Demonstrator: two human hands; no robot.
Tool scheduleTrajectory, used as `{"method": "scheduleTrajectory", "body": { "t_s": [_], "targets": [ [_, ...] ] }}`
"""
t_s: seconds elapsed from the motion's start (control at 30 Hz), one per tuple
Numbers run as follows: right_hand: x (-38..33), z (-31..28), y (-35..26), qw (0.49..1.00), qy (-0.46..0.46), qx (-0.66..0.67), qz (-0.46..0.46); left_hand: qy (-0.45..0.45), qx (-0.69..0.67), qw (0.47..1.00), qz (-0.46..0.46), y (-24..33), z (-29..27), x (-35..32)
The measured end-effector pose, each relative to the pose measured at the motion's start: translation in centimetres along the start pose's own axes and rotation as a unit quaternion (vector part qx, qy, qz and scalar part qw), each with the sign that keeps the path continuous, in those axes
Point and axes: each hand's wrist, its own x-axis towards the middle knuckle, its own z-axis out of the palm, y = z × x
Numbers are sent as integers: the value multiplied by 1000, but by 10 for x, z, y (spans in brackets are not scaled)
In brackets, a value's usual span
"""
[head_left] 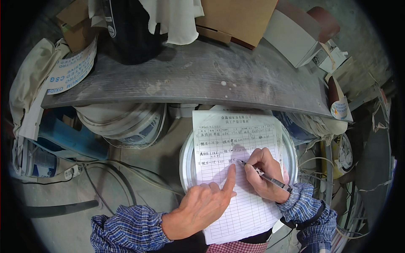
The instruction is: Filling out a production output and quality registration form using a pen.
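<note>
A stack of white printed form sheets [244, 217] lies on a round, pale bucket lid [185, 162]. The top sheet has a ruled table, its upper rows filled with handwriting. My right hand [265, 175] is closed around a pen [276, 182], its tip at the paper beside the last written row. To the left, my left hand [204, 204] rests on the sheets holding nothing. Its index finger is stretched out toward the pen tip, while the other fingers are partly curled. Blue checked sleeves cover both forearms.
A dusty grey bench [190, 76] crosses beyond the bucket, bearing a black container [128, 33], white cloth [179, 21] and cardboard box [240, 17]. Under it stand a lidded bucket [135, 126] and blue jug [67, 130]. Hoses [122, 181] run across the floor at left.
</note>
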Motion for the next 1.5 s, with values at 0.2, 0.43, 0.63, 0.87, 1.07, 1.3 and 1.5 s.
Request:
{"method": "scheduleTrajectory", "body": {
  "t_s": [0.2, 0.43, 0.63, 0.87, 1.07, 1.3, 1.5],
  "targets": [
    [0, 2, 0, 1000, -3, -6, 4, -21, -4, 1000, -6, 0, -1, 1],
    [1, 2, -4, 999, -13, -32, 16, -26, -5, 1000, -7, 0, -2, 2],
    [-1, 4, -1, 1000, -3, -18, 16, -28, -15, 999, -10, 0, -1, 2],
    [-2, -2, -4, 999, 32, -20, 15, -8, 14, 1000, -3, 2, -1, 5],
    [-2, -6, -1, 1000, -3, -8, 8, 42, 45, 998, 11, 2, 11, 11],
    [-3, -3, 1, 1000, 7, -6, 22, 13, -10, 1000, -3, 1, 6, 11],
    [-1, -2, -2, 999, 1, -34, 24, 8, -20, 1000, -5, 0, 8, 11]
  ]
}}
